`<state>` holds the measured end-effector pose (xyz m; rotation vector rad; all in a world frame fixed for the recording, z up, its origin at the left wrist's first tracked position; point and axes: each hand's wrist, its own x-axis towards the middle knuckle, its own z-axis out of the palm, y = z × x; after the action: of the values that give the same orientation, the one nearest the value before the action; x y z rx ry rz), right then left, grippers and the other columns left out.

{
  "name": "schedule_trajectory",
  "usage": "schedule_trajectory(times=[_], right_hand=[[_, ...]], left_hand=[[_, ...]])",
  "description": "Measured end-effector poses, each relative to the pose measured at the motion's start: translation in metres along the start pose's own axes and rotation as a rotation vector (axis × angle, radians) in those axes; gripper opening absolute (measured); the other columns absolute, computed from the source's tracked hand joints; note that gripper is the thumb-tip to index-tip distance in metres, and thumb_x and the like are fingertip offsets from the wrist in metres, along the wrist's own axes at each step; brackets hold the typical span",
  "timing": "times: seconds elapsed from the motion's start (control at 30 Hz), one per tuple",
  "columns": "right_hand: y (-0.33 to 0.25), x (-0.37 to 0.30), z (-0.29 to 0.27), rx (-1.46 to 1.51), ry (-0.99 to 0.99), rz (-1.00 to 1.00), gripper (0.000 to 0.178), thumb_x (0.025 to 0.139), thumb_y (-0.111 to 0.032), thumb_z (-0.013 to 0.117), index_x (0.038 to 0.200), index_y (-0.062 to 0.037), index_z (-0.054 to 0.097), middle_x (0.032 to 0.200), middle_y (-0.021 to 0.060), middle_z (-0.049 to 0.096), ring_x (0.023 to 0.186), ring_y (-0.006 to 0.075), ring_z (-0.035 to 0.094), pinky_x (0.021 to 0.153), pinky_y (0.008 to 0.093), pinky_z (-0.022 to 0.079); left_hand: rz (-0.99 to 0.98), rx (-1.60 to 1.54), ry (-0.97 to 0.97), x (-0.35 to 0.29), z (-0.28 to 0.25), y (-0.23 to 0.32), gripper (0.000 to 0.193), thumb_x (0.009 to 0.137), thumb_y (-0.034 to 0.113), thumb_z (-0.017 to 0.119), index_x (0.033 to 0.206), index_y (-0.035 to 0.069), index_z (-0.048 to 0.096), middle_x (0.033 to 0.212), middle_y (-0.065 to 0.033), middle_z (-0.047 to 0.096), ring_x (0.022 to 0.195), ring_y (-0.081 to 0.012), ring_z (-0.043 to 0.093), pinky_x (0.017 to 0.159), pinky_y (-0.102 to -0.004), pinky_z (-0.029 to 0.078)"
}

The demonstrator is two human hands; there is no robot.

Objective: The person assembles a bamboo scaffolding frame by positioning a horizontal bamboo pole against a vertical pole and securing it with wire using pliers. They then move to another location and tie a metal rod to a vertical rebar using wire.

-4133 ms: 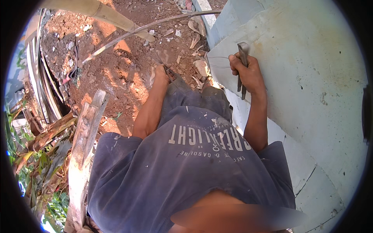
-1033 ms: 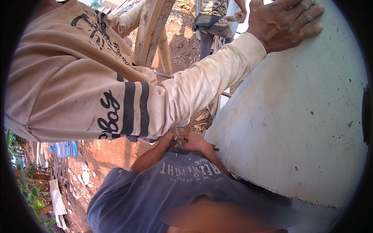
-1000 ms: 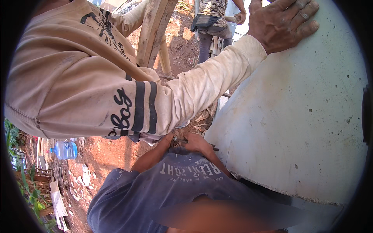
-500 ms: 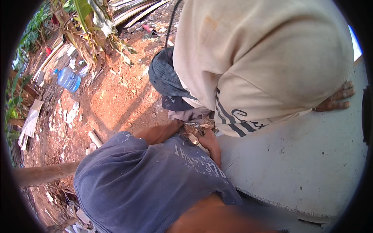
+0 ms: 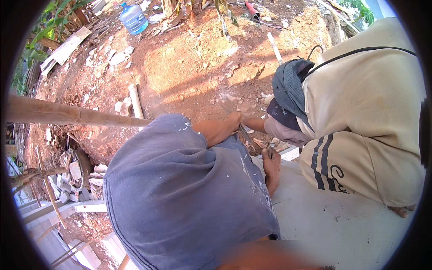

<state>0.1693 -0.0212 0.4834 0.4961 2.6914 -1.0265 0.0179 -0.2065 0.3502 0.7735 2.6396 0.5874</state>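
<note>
Co-worker (image 5: 360,117) now right; red dirt (image 5: 189,67).

Red-brown bare earth (image 5: 189,72) fills the upper half of the frame, strewn with small stones and rubble. A blue water jug (image 5: 133,18) lies on it at the top left, beside pale boards (image 5: 65,47) stacked at the far upper left. A short pale pipe piece (image 5: 135,100) lies on the dirt left of centre, and a thin light stick (image 5: 274,47) lies at upper right. A white concrete slab (image 5: 342,225) covers the lower right. Grey blocks (image 5: 85,193) are piled at lower left.
</note>
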Motion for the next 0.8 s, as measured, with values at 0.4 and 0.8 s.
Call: schedule_trajectory(times=[0.4, 0.8], right_hand=[[-0.049, -0.032, -0.025, 0.371, -0.012, 0.21, 0.029, 0.091, -0.028, 0.06, 0.089, 0.0008, 0.058, 0.074, 0.0088, 0.058, 0.066, 0.0183, 0.052, 0.062, 0.0344, 0.042], [-0.032, -0.03, -0.02, 0.523, 0.025, 0.345, 0.037, 0.09, -0.033, 0.065, 0.076, 0.0009, 0.058, 0.065, 0.0024, 0.055, 0.061, 0.012, 0.047, 0.059, 0.0312, 0.039]], left_hand=[[-0.963, -0.335, 0.672, -0.003, -0.005, -0.118, 0.018, 0.084, 0.016, 0.056, 0.082, 0.002, 0.067, 0.085, -0.0185, 0.065, 0.083, -0.0332, 0.065, 0.071, -0.0419, 0.052], [-0.969, -1.093, 1.193, 0.023, -0.112, -0.272, 0.027, 0.089, 0.021, 0.049, 0.084, -0.004, 0.058, 0.077, -0.0157, 0.062, 0.061, -0.0252, 0.055, 0.052, -0.0378, 0.042]])
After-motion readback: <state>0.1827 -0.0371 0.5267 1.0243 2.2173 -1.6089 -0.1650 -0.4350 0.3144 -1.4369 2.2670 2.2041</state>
